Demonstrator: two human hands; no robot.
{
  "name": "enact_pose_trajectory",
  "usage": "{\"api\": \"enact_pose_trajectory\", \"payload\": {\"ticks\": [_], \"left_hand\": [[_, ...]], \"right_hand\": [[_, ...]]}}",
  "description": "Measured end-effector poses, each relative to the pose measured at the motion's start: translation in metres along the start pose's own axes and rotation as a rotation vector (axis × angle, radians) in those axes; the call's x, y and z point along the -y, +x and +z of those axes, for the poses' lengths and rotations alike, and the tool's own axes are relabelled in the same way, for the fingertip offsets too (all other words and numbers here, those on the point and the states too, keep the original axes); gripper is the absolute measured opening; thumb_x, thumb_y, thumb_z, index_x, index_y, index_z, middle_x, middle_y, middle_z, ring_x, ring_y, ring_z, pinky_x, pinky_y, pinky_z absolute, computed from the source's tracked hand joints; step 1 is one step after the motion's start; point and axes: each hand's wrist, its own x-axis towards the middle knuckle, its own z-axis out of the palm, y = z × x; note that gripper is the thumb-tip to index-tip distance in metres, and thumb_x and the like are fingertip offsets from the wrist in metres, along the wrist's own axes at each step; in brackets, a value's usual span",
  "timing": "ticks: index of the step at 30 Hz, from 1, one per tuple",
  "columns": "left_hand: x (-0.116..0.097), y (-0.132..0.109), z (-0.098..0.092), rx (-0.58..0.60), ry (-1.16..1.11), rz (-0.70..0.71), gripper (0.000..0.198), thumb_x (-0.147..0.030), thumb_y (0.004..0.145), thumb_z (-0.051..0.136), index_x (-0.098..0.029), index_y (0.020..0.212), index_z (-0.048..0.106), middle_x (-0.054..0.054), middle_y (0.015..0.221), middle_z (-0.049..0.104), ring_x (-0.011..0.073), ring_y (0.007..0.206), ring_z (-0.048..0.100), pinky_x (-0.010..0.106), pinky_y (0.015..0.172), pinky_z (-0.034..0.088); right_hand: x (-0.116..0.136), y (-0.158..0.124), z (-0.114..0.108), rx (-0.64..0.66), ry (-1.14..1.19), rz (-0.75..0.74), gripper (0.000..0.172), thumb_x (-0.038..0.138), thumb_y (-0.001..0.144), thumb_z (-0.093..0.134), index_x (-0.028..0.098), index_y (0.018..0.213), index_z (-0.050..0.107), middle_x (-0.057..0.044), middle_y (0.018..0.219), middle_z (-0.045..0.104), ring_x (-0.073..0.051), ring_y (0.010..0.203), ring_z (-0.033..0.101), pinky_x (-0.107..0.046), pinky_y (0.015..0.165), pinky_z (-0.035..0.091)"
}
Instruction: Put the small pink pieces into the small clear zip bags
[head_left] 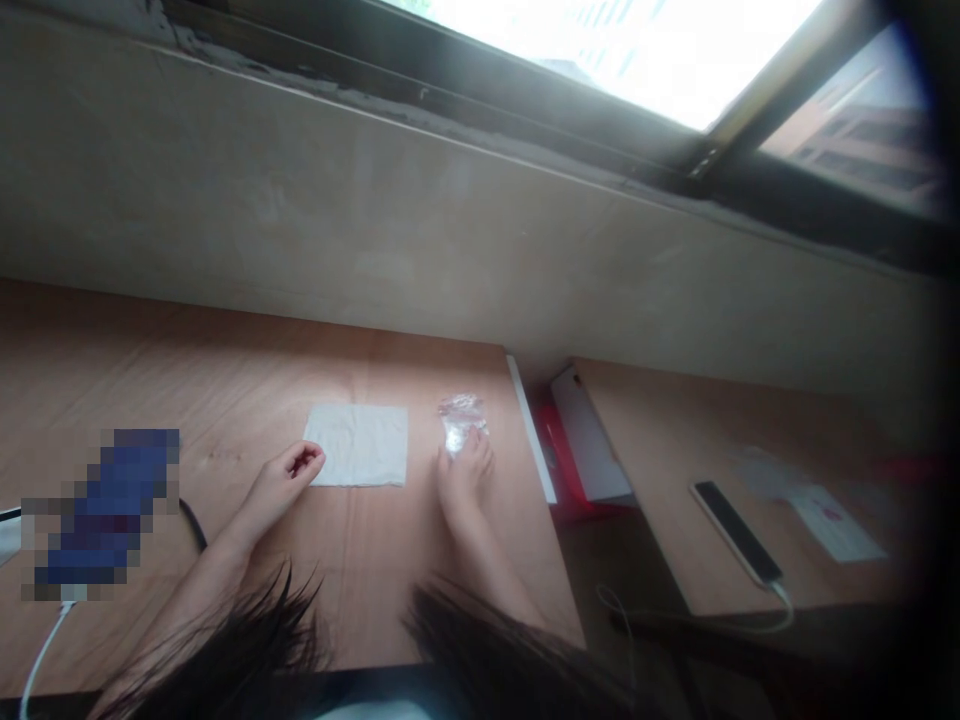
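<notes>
Right hand [466,470] lies over the near end of a bag [462,408], its fingers slightly spread; whether they grip or only press, I cannot tell. Left hand [291,468] is curled narrow, at the left edge of a cloth [356,445]; whether it pinches anything cannot be seen.

Both things lie on a table [360,580] of pale brown wood grain, nearer its far edge than its near one. The bag is toward the table's right edge, the cloth to its left with bare wood between. Toward the left edge are a pixelated blue thing [112,510] and a white cable [37,650].

Past the right edge, red material [555,450] shows in a gap before a second table [637,420], which carries a dark phone [735,530] and a white sheet [836,522]. Behind both far edges stands a dull grey wall [405,220] below a bright window [600,50].

The bag is clear, crumpled and shiny; the cloth is whitish, flat, roughly rectangular and faintly creased.
</notes>
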Motion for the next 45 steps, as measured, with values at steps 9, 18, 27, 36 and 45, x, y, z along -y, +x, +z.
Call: {"api": "enact_pose_trajectory", "payload": {"ticks": [9,18,27,36,45], "left_hand": [[-0.005,0.023,0.024,0.132,0.011,0.09,0.022,-0.037,0.072,0.043,-0.018,0.073,0.052,0.001,0.07,0.056,0.0154,0.068,0.051,0.023,0.058,0.039],[-0.009,0.039,0.028,0.165,0.044,0.141,0.021,-0.037,0.073,0.043,-0.018,0.074,0.052,0.001,0.069,0.056,0.0155,0.068,0.051,0.023,0.057,0.039],[-0.04,0.048,0.025,0.084,0.033,0.339,0.034,-0.034,0.075,0.044,-0.02,0.105,0.049,0.004,0.101,0.054,0.0157,0.083,0.052,0.028,0.076,0.041],[-0.052,0.03,0.0,0.395,0.041,0.355,0.02,-0.031,0.073,0.049,-0.017,0.077,0.062,0.003,0.074,0.059,0.0146,0.068,0.054,0.025,0.064,0.043],[-0.051,0.019,-0.012,0.42,-0.01,0.268,0.016,-0.027,0.071,0.05,-0.012,0.069,0.057,0.0,0.063,0.055,0.0102,0.059,0.05,0.02,0.054,0.039]], "right_hand": [[0.001,0.046,0.022,0.093,-0.144,-0.01,0.024,0.02,0.072,0.044,0.008,0.09,0.055,-0.017,0.09,0.057,-0.025,0.084,0.044,-0.042,0.084,0.02],[-0.008,0.062,-0.013,0.214,0.232,0.008,0.025,0.025,0.077,0.039,0.019,0.078,0.063,-0.005,0.076,0.063,-0.017,0.072,0.05,-0.033,0.077,0.028],[0.02,0.039,-0.046,0.36,0.741,0.031,0.026,0.027,0.079,0.035,0.014,0.075,0.056,-0.006,0.075,0.06,-0.014,0.068,0.054,-0.024,0.059,0.04],[0.052,0.005,-0.027,0.67,0.795,-0.166,0.025,0.029,0.079,0.037,0.015,0.072,0.057,-0.004,0.074,0.058,-0.014,0.073,0.052,-0.027,0.067,0.041],[0.087,-0.025,-0.048,0.554,0.796,-0.111,0.02,0.035,0.077,0.042,0.017,0.075,0.048,-0.001,0.07,0.05,-0.012,0.065,0.047,-0.024,0.06,0.038]]}}
